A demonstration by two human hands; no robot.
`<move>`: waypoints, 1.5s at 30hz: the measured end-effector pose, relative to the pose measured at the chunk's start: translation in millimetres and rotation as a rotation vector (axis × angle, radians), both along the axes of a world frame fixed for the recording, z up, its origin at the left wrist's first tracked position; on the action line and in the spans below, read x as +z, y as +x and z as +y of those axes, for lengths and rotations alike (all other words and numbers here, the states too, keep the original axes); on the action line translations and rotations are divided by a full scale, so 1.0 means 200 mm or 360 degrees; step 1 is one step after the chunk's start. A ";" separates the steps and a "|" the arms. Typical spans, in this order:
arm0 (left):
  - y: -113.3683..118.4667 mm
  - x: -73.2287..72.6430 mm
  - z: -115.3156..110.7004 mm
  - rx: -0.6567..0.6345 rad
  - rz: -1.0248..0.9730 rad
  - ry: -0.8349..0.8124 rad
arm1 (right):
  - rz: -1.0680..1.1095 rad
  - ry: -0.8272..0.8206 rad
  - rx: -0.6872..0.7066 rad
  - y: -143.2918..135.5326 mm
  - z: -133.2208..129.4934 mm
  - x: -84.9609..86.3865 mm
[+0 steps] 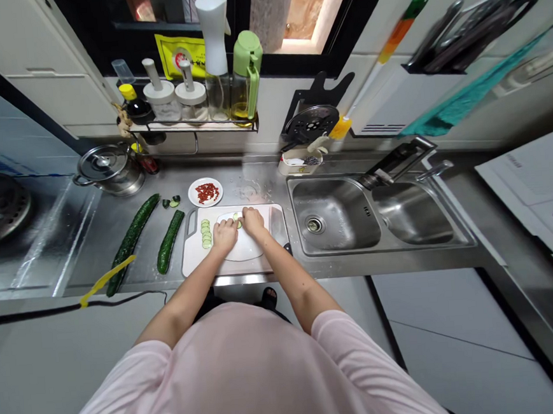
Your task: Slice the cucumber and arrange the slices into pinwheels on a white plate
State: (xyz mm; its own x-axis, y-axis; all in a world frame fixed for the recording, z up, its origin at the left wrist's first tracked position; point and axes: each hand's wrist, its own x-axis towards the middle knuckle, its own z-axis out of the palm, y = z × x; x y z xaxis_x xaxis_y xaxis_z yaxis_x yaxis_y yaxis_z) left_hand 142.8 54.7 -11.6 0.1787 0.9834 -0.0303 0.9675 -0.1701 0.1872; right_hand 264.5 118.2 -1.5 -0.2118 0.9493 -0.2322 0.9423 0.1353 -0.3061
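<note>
A white oval plate [244, 248] rests on the white cutting board [197, 258], with both my hands over it. Cucumber slices [238, 220] show between my fingertips at the plate's far side. My right hand [253, 221] pinches them from the right. From the left, my left hand [225, 236] has its fingers curled against the same slices; its fingertips are partly hidden. A row of overlapping cucumber slices [206, 234] lies on the board left of my left hand. On the board's right side lies a kitchen knife [276, 225], its dark handle towards me.
Left of the board are a whole cucumber [133, 244], a shorter cut cucumber [170, 242] and cucumber ends [174, 201]. Behind it stands a small plate [192, 194] of chopped red pieces. A lidded pot [107, 172] stands back left; a double sink [337, 251] is right.
</note>
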 end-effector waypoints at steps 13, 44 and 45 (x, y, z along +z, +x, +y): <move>0.00 0.02 0.01 -0.0017 0.0106 -0.0021 | 0.0040 0.0106 0.0122 0.04 -0.05 0.00; 0.01 0.05 0.01 0.0001 0.0104 -0.0012 | -0.0031 0.0135 0.0125 0.05 -0.13 -0.01; 0.01 0.04 0.01 -0.0006 0.0108 -0.0006 | -0.0035 0.0130 0.0132 0.05 -0.12 0.00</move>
State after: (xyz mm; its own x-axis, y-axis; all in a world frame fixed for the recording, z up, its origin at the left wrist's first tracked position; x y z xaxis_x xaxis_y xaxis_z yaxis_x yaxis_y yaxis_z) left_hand 144.0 56.0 -2.9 0.1800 0.9826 -0.0462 0.9773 -0.1733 0.1216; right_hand 273.7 94.0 -2.2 -0.2863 0.9446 -0.1602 0.9331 0.2370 -0.2704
